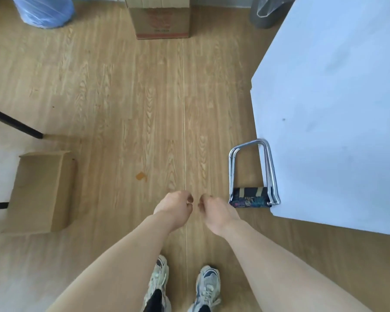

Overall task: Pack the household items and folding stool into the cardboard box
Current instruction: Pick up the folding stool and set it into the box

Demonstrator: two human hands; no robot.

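Observation:
The folded stool (252,176), chrome tube frame with a dark patterned fabric seat, lies flat on the wooden floor against the white table's edge. My right hand (214,210) hovers just left of its fabric end, fingers curled loosely and holding nothing. My left hand (176,206) is beside it, fingers also curled and empty. A tall cardboard box (162,16) with red print stands at the far end of the floor. A smaller plain cardboard box (41,192) sits at the left.
A white table (338,109) fills the right side. A grey bin (263,14) with a plastic liner stands behind it. A blue plastic bag (43,10) is at the top left. Black furniture legs (14,122) cross the left edge. My shoes (182,287) are below.

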